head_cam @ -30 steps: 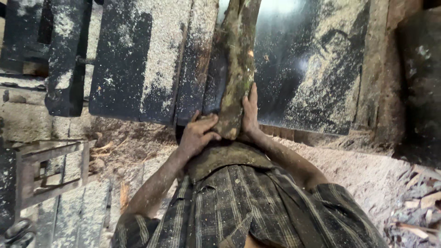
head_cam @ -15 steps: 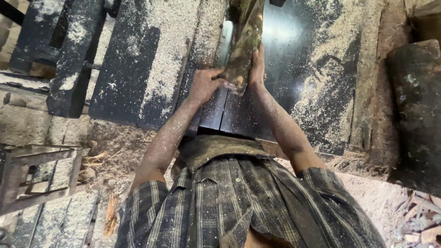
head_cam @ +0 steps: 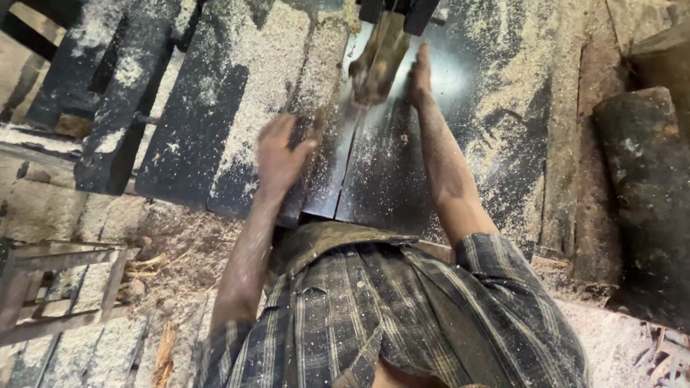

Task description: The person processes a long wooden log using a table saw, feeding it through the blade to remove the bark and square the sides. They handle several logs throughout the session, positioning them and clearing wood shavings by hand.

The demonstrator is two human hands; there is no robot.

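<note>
Pressing wood piece (head_cam: pixel 379 61) with right hand (head_cam: pixel 420 75); left hand (head_cam: pixel 279 154) blurred.

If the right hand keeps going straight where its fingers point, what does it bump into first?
Probably the dark machine part above the table; the right hand lies flat beside the wood piece. Depth is hard to judge.

The surface (head_cam: pixel 402 179) under my fingers was black and glossy, dusted in pale tan sawdust (head_cam: pixel 266 79) that lay in speckled drifts. The piece of wood (head_cam: pixel 379 57) was brownish olive with a lighter yellow face. My shirt (head_cam: pixel 402 316) was a dark grey plaid with thin cream lines crossing it. My right hand (head_cam: pixel 420 75) and left hand (head_cam: pixel 279 154) were brown, powdered with pale dust. To one side, a log (head_cam: pixel 643 194) was dark grey-brown with whitish patches. The floor (head_cam: pixel 180 244) was reddish brown.
</note>
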